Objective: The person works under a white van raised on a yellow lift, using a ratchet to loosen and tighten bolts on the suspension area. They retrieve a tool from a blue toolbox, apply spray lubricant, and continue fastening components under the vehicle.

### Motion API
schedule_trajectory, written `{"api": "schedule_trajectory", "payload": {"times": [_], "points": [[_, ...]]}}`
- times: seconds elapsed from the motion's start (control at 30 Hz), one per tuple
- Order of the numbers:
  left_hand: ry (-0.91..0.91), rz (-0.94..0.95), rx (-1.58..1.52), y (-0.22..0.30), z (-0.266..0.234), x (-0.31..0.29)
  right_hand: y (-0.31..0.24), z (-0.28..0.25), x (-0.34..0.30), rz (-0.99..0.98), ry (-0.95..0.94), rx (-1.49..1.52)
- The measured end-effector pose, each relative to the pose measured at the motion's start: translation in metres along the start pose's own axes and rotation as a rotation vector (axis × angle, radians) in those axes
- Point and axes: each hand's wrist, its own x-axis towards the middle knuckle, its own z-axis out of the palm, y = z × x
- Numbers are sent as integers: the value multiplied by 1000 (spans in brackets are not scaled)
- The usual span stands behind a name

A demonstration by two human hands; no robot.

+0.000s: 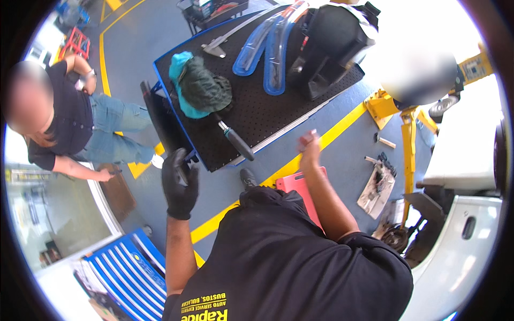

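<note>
My left hand (180,184), in a black glove, is raised beside the near left corner of a tool cart (251,125), its fingers stretched up and its thumb apart. Bare, my right hand (309,147) is in front of the cart's near edge; motion blurs its fingers. On the black perforated top lies a ratchet-like tool (235,140) with a dark grip, its far end by a dark green cloth (205,85) and a teal cloth (195,109). Farther back are a caliper (214,49), two long blue-and-clear packages (275,59) and a bulky black case (334,45).
A person (59,115) stands at the left. A blue drawer cabinet (126,267) is at lower left. A red-pink board (302,192) lies by my feet. On the right are a yellow stand (408,144), a hammer (384,140), parts on cardboard (376,187) and a white vehicle panel (460,257).
</note>
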Motion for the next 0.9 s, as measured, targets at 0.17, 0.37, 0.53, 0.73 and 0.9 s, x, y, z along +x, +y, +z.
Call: {"api": "schedule_trajectory", "payload": {"times": [0.17, 0.37, 0.53, 0.73, 0.9], "points": [[-10, 213, 25, 9, 65, 43, 28, 80, -40, 219, -290, 369], [-32, 302, 137, 10, 87, 39, 50, 31, -62, 110, -246, 269], [-9, 333, 145, 15, 90, 39, 55, -76, -102, 35, -186, 210], [147, 386, 105, 23, 90, 27, 48, -169, -150, 44, -165, 162], [219, 614, -149, 56, 104, -18, 62, -208, -124, -373, 298, -222]]}}
